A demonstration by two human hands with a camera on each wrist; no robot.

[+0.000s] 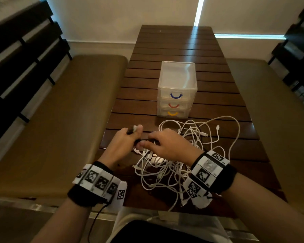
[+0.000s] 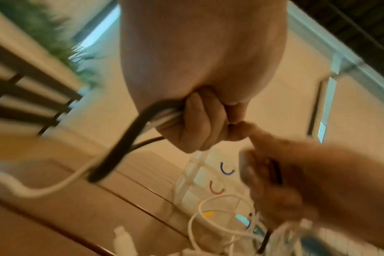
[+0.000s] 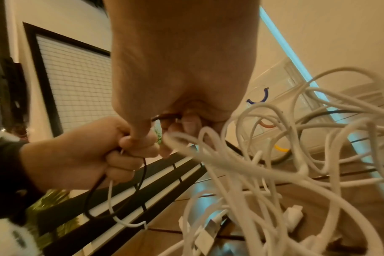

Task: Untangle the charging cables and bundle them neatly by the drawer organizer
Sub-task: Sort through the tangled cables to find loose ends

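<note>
A tangle of white charging cables (image 1: 179, 160) lies on the wooden table (image 1: 165, 50) near its front edge. Behind it stands a clear three-drawer organizer (image 1: 177, 79) with blue, red and yellow handles. My left hand (image 1: 130, 135) is at the tangle's left, fingers curled round a black cable (image 2: 121, 147) and a white cable (image 2: 61, 185). My right hand (image 1: 148, 142) sits right beside it and pinches the same black cable (image 3: 164, 117) between thumb and fingers. In the right wrist view white loops (image 3: 263, 164) hang in front of the organizer (image 3: 278, 83).
Padded tan benches (image 1: 63, 120) run along both sides of the table. Dark slatted backrests (image 1: 21, 55) rise at far left and far right. Loose white connectors (image 1: 217, 127) lie at the tangle's right edge. The far half of the table holds only the organizer.
</note>
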